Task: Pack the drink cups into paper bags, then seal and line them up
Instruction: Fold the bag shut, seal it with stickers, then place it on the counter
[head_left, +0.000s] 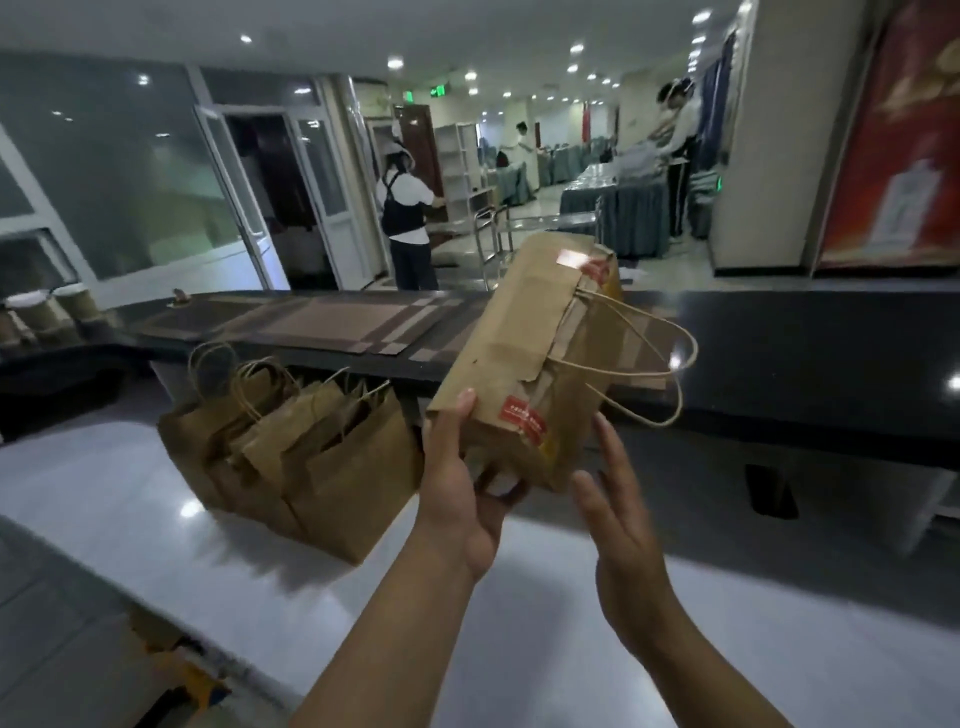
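Note:
A brown paper bag with red stickers and twine handles is held tilted in the air above the white counter. My left hand grips its lower end, thumb on top and fingers curled underneath. Just to the bag's right, my right hand is spread open with straight fingers, not clearly touching it. Several more brown paper bags stand in a cluster on the counter to the left. Paper drink cups sit at the far left on the dark ledge.
A dark raised bar top with a brown mat runs across behind the counter. A person stands beyond it by a doorway; other people work at covered tables at the back right. A red poster hangs at the right.

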